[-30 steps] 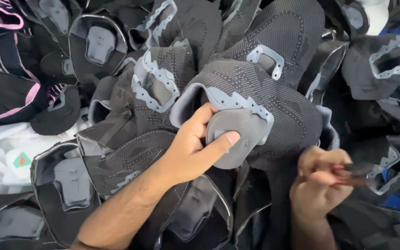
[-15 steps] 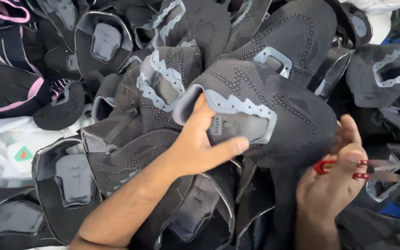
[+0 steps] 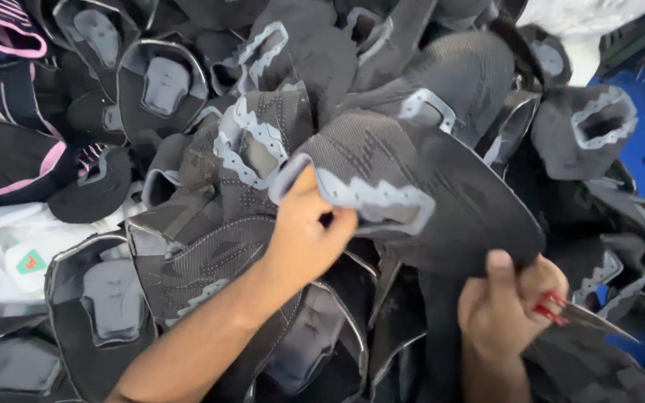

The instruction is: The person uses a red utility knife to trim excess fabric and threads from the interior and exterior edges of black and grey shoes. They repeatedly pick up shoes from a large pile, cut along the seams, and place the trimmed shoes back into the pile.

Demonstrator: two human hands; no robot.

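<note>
Head view | left hand [image 3: 307,235] pinching grey-trimmed black shoe upper [image 3: 412,201]; right hand [image 3: 509,306] closed around red-handled snips [image 3: 572,313]

The left hand [image 3: 309,237] reaches in from the near left on a bare forearm, fingers pinched shut. The right hand [image 3: 508,304] sits near right, fingers curled closed, thumb raised.

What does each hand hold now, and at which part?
The left hand pinches the dark knit shoe upper at its grey-trimmed collar edge. The right hand holds red-handled snips by the handles, thumb on the upper's lower edge.
</note>
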